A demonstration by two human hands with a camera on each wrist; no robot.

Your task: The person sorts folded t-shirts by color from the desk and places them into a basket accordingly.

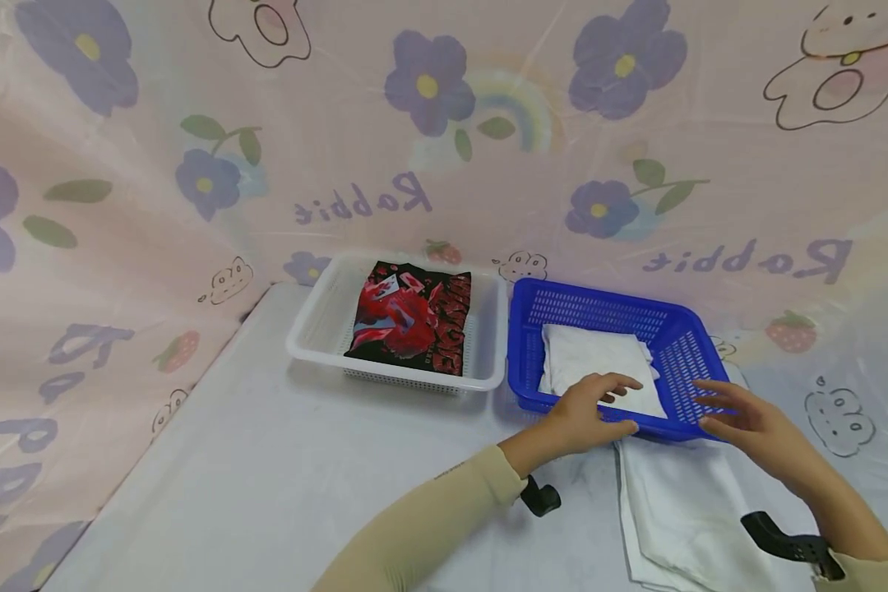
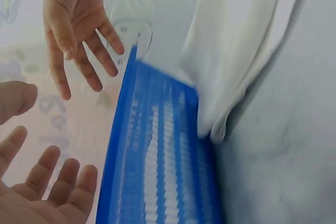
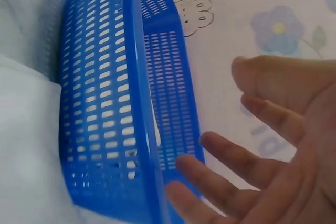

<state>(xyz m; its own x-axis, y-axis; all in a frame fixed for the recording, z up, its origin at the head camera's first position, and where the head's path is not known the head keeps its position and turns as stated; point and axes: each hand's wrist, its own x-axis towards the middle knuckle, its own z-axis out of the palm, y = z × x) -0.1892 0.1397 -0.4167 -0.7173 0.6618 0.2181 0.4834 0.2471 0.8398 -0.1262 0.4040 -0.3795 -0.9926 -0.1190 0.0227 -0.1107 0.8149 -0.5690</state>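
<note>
A blue plastic basket (image 1: 607, 293) with slotted walls stands right of centre in the head view, a folded white cloth (image 1: 599, 353) lying inside it. Over the basket's near rim hovers my left hand (image 1: 580, 415), fingers spread and holding nothing. My right hand (image 1: 762, 427) is at the basket's right end, fingers extended and also holding nothing; in the right wrist view its fingers (image 3: 231, 153) reach past the slotted wall. Another folded white cloth (image 1: 681, 510) lies on the table in front of the basket, between my forearms.
To the left of the blue basket sits a white basket (image 1: 318, 362) holding a black and red printed packet (image 1: 407, 321). Both baskets are on a pale table (image 1: 266, 477). Behind them hangs a pink sheet (image 1: 488, 197) printed with flowers and rabbits.
</note>
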